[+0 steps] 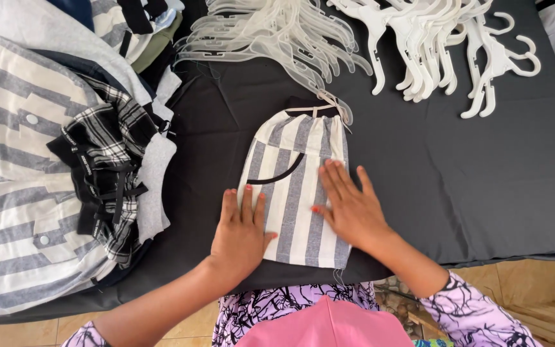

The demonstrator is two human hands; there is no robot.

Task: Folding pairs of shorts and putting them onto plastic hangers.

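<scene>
No packages, signs or screens are to be seen. The only label-like items are narrow black woven bands with small pale print [86, 168], found on the black-and-white checked cloth garments stacked well to the left of the folded grey-and-cream striped cloth shorts [297, 186]. Several such bands are shown: one is laid slanting at the upper edge of the checked pile, and others are set lower in it, nearer the counter's front edge than the first. The print on them is too small to be made out. Nothing of this kind is visible on the striped shorts themselves.
</scene>
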